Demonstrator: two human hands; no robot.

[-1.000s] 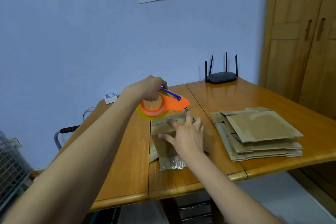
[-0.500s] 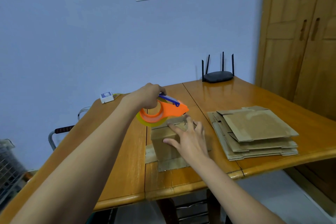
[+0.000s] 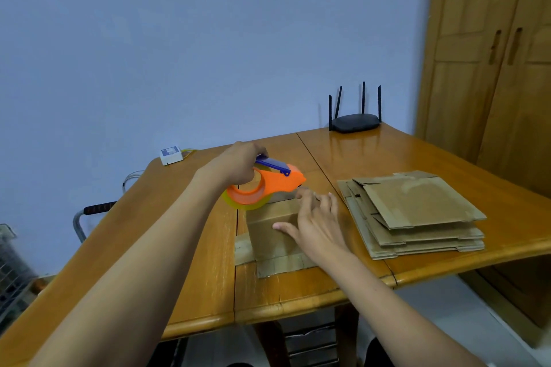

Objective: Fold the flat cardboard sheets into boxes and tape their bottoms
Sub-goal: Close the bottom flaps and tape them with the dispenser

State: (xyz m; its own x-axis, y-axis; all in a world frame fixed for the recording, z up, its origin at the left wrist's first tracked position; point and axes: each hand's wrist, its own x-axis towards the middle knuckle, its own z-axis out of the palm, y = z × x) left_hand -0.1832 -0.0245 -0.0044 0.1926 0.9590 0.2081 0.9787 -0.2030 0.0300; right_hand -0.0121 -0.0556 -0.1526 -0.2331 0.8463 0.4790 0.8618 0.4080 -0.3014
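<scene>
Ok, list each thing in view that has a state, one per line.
box: folded up, standing on the table, lower flaps splayed out
flat cardboard sheets: stacked, unfolded
tape dispenser: held above the box's far edge
left hand: grips the tape dispenser
right hand: fingers straight, pressing on the box's top
wardrobe doors: closed

Left hand (image 3: 238,167): grips an orange tape dispenser (image 3: 269,186) just above the far edge of a folded cardboard box (image 3: 272,228).
Right hand (image 3: 313,225): fingers spread flat on the box top, thumb on its near face.
Box: stands on the wooden tabletop (image 3: 202,262), flaps splayed below it.
Right of right hand: stack of flat cardboard sheets (image 3: 414,214).
Beyond the hands: black router (image 3: 354,122), 4 antennas.
</scene>
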